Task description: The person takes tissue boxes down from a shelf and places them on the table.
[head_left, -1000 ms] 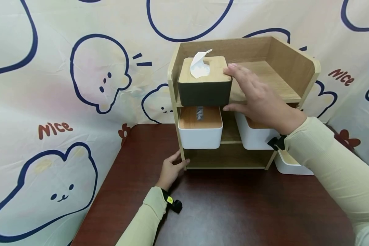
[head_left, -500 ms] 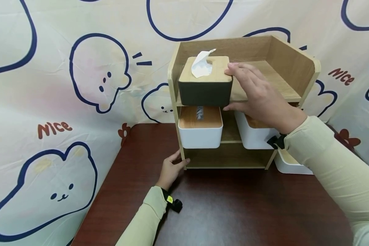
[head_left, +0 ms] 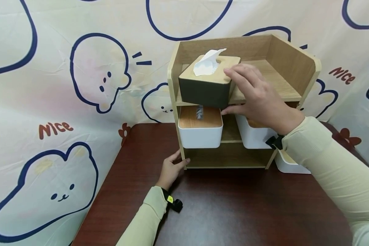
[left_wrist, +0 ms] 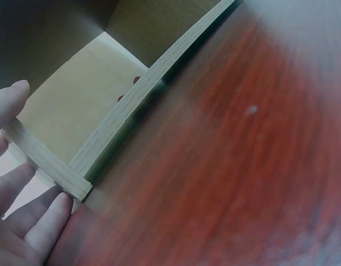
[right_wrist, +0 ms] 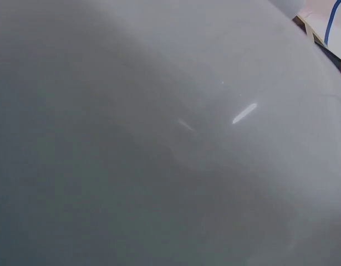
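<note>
In the head view a dark tissue box [head_left: 204, 92] with a pale wood lid and a white tissue [head_left: 208, 63] standing up sits at the top left of a small wooden shelf [head_left: 242, 37]. It lies askew, its front right corner jutting past the shelf's front edge. My right hand [head_left: 261, 92] grips this corner, fingers at the lid edge and thumb near the bottom. Low on the left, my left hand [head_left: 172, 169] holds the shelf's side panel [left_wrist: 48, 160], thumb inside and fingers outside. The right wrist view is mostly filled by a blurred white surface [right_wrist: 159, 138].
Below, a white box [head_left: 200, 137] with a wood lid protrudes from the middle tier at left. Another white box [head_left: 253, 136] stands to its right, partly behind my forearm. A third white container [head_left: 290, 167] sits on the dark red table [head_left: 233, 205] beside the shelf.
The tissue box has turned on the top tier, its back right corner swinging right and its front right corner coming slightly forward. My right hand shifts slightly with it; my left stays put.
</note>
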Demonstrator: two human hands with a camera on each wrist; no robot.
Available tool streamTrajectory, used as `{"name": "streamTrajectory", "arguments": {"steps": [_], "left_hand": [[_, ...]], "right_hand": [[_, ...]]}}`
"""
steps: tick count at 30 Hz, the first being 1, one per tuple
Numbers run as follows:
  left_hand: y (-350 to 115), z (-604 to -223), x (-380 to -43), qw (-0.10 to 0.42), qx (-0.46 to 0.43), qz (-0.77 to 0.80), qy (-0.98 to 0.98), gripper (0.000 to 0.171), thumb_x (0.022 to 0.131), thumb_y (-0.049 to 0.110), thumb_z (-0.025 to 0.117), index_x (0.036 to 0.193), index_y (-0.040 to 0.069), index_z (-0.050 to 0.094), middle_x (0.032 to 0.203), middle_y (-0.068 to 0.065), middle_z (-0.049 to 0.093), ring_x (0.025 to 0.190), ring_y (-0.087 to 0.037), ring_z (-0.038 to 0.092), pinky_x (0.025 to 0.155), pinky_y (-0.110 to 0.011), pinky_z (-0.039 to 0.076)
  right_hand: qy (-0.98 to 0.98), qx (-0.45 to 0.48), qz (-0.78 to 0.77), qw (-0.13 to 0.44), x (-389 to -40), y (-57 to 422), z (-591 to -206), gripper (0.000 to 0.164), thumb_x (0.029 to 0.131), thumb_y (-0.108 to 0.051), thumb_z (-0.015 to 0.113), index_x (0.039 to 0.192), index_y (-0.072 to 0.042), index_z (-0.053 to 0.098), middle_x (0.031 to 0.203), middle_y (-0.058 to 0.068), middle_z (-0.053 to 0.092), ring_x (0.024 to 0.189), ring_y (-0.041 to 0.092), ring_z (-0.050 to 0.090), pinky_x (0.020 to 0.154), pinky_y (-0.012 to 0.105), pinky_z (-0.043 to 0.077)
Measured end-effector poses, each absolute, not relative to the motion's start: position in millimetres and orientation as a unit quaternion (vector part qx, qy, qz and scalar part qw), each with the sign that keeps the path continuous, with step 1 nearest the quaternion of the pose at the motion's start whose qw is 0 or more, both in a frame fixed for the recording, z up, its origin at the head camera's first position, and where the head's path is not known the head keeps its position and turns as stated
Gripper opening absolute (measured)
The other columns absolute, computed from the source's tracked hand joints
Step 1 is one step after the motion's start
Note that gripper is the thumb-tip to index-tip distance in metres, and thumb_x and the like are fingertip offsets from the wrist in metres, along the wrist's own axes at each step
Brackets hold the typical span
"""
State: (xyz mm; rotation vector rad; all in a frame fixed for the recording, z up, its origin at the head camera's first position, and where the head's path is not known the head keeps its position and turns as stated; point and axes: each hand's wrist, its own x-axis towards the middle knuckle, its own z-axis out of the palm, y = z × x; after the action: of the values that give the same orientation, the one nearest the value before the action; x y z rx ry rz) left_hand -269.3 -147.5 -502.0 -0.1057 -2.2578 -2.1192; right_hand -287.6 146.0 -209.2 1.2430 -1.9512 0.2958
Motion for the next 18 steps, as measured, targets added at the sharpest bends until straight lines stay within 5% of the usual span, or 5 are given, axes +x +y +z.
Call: {"name": "streamTrajectory", "arguments": {"steps": [7,18], "left_hand": [[-147.0,-502.5,-270.8,0.020,-0.037,-0.690,-0.723,0.067,0.076,0.045,0.083,0.136,0.034,0.056,0.130,0.003,0.060,0.111,-0.017,0.061,0.083,-0.036,0.053],[-146.7,-501.5,-270.7,0.018,-0.035,-0.686,-0.726,0.064,0.079,0.042,0.081,0.136,0.034,0.056,0.133,0.005,0.057,0.115,-0.016,0.059,0.086,-0.036,0.052]], "right_hand": [[-0.778,0.491,0.134,0.369,-288.0,147.7,-210.3,0.087,0.064,-0.001,0.091,0.138,0.000,0.045,0.147,0.017,0.042,0.139,0.033,0.033,0.112,0.041,0.026],[-0.759,0.504,0.113,0.395,-287.9,149.1,-206.3,0.096,0.061,-0.009,0.094,0.142,-0.001,0.042,0.134,0.020,0.051,0.133,0.034,0.039,0.112,0.043,0.026]]}}
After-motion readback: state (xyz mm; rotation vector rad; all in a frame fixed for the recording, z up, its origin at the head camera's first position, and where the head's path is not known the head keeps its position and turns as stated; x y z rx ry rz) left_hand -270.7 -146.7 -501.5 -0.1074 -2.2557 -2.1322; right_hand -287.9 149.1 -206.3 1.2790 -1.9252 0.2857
